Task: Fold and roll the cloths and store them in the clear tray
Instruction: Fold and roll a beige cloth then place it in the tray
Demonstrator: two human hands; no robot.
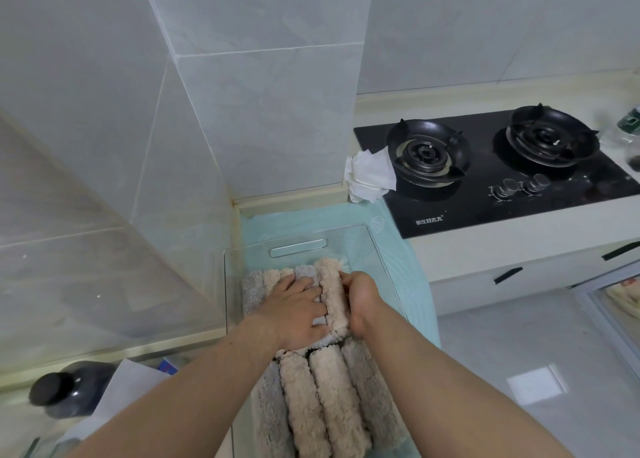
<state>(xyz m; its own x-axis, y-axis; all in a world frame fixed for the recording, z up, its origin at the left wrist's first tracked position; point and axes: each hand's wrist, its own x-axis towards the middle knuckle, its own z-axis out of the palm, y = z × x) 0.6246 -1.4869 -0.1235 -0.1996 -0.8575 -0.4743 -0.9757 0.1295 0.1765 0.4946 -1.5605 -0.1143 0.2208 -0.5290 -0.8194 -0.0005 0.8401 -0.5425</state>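
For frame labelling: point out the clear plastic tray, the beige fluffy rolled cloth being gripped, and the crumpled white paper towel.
Clear plastic tray [298, 248]: head view, far wall by the handle slot.
Beige fluffy rolled cloth [332, 293]: head view, middle of the roll.
Crumpled white paper towel [369, 175]: head view, centre of the wad.

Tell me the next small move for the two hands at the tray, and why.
Probably press the beige fluffy rolled cloth down into the clear plastic tray beside the grey rolled cloth, then release. The right hand grips that roll, which seems to ride above its neighbours, while the left hand presses flat on them.
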